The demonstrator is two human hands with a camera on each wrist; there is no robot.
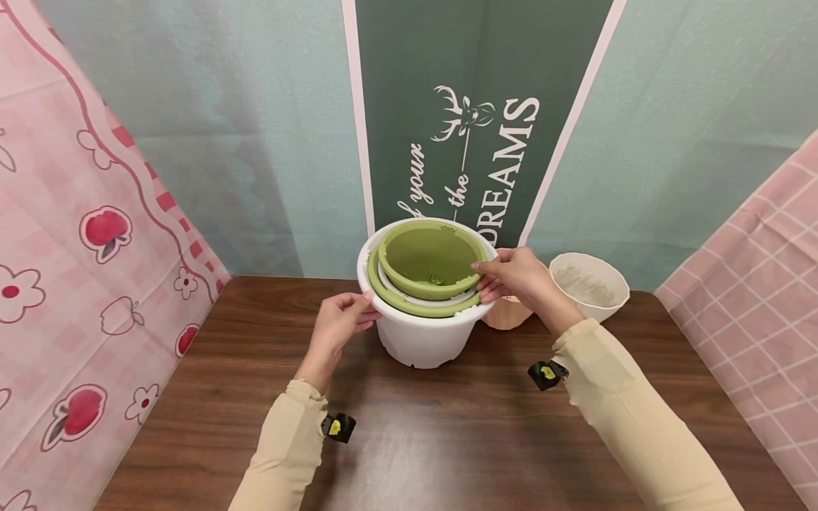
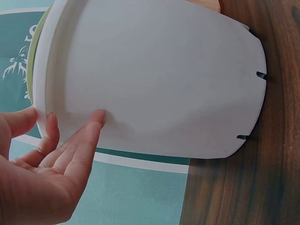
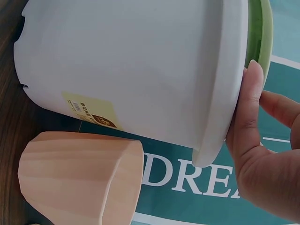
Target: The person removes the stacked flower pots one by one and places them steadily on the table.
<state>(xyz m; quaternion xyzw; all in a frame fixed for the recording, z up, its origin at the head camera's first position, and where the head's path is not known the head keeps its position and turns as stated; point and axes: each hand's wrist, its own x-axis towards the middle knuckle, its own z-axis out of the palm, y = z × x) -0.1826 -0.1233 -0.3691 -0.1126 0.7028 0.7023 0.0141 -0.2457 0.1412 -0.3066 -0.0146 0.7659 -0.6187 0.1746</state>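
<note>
Gripping white pot point(image 1: 422, 344) with left hand point(image 1: 337, 319) while pinching inner green pot point(image 1: 431, 257) (nested inside it) with right hand point(image 1: 516, 273).

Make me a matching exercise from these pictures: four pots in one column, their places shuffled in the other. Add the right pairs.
Pots:
1. Large white pot
2. Small green pot
3. Peach pot
4. Cream pot

Places:
A. Farthest right of the pots in the head view
B. Innermost of the nested pots
C. Outside the nest, partly hidden by the right hand in the head view
D. Outermost of the nested pots, at the left hand

Right pairs: 1-D, 2-B, 3-C, 4-A.
</note>
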